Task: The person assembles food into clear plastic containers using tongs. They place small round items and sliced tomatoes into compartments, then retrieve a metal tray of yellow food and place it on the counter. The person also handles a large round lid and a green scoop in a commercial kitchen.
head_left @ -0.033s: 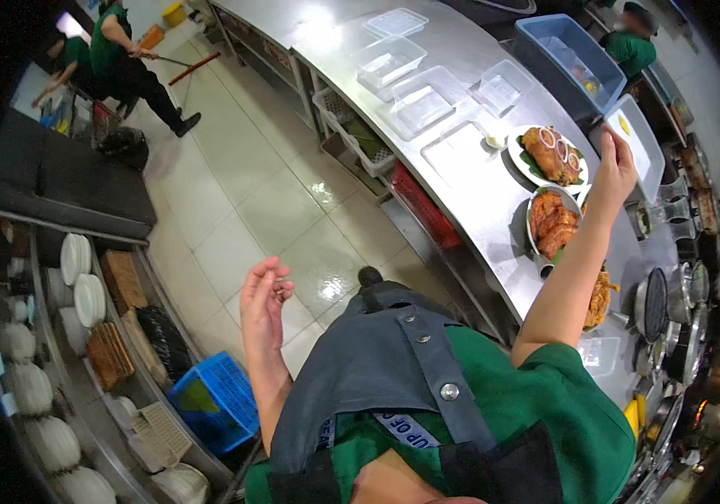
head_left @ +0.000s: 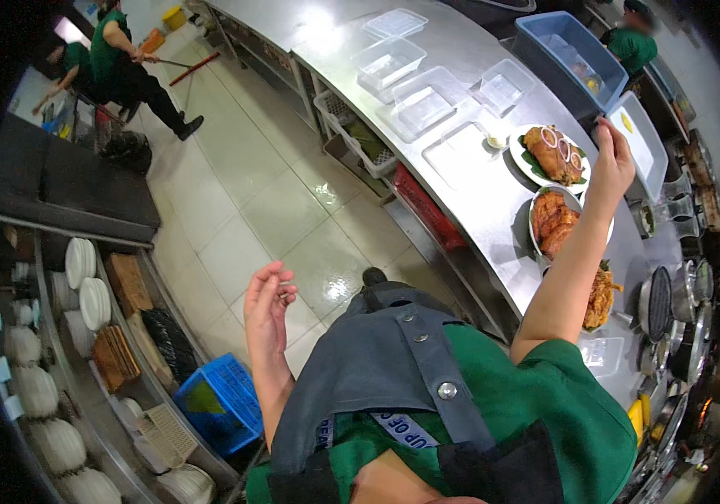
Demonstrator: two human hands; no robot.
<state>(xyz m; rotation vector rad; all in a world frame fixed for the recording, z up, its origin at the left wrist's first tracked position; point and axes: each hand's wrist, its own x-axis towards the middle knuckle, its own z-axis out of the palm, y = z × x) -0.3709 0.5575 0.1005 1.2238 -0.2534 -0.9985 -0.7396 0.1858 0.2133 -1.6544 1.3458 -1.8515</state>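
Note:
My right hand (head_left: 612, 164) is raised over the steel counter (head_left: 478, 202), its fingers pinched together. Whatever sits between the fingertips is too small to make out. Beside it, a white oval plate (head_left: 520, 168) bears a browned fried piece (head_left: 551, 158) topped with onion rings, on green leaf. Nearer me, reddish-brown slices (head_left: 555, 220) fill a white dish, partly covered by my forearm. Past that forearm lies a crisp golden fried heap (head_left: 599, 301). My left hand (head_left: 268, 304) hovers above the floor beside my apron (head_left: 368, 353), fingers loosely curled and apart, holding nothing.
Clear plastic containers (head_left: 425, 101) and a small sauce cup (head_left: 496, 143) stand on the counter. Beyond are a blue tub (head_left: 536, 50) and a white tray (head_left: 652, 160). Shelves with plates (head_left: 81, 260) and a blue crate (head_left: 238, 407) flank my left. A person (head_left: 116, 55) holds a long-handled floor tool.
My right hand has shifted slightly left and away from me. The people at far left have changed posture a little. The food and containers stay put on the counter.

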